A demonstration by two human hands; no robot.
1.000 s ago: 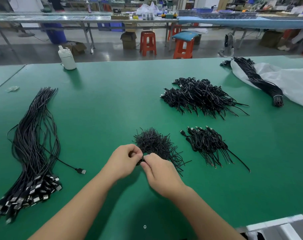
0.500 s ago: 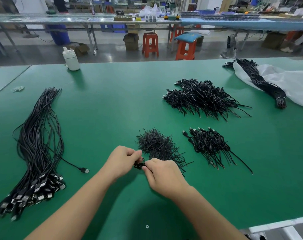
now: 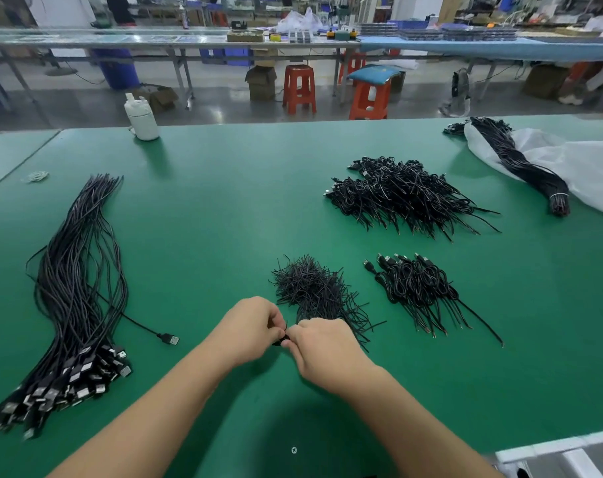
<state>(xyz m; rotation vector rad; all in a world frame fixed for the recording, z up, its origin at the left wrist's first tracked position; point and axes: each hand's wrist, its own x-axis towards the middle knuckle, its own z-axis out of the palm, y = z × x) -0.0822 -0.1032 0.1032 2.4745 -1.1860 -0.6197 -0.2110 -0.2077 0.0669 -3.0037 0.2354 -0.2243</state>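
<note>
Both hands meet near the front edge of the surface [image 3: 224, 201], about midway along it. The left hand [image 3: 250, 326] and right hand [image 3: 324, 346] each have fingertips curled in, pinching one small black wire bundle [image 3: 280, 339] from either side. Each grip is closed tight on it, knuckles nearly touching. The bundle sits right between the two grips, so neither hand is nearer. Most of it is hidden and its long axis can't be told. One thin strand pokes up toward the far edge. It looks dark, thin and pliable, probably mid-twist. The heap of loose ties [image 3: 310, 288] lies just beyond the right hand. The finished short cables [image 3: 413, 291] lie further toward the right edge, likely the drop spot, nearer the right hand.
</note>
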